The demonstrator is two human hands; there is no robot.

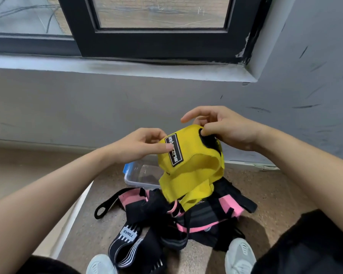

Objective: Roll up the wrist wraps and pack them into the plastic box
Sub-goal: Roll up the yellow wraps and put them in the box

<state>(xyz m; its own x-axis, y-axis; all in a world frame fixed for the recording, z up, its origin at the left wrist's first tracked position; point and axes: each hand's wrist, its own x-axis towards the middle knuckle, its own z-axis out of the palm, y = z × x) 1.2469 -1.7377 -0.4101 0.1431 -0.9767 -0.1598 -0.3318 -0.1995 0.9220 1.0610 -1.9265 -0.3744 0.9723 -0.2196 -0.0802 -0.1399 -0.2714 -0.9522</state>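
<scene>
A yellow wrist wrap point(188, 167) with a black label hangs in loose loops between my hands, above the floor. My left hand point(141, 145) pinches its left edge beside the label. My right hand point(222, 127) pinches the top right end near a black velcro patch. Below lies a heap of wraps: pink and black ones point(186, 212) and a black one with white stripes point(127, 246). The clear plastic box point(135, 177) with a blue clip stands on the floor behind the heap, partly hidden by the yellow wrap.
I sit on a speckled brown floor with my two grey shoes point(240, 256) at the bottom edge. A grey wall and a dark-framed window point(162, 42) rise just behind the box.
</scene>
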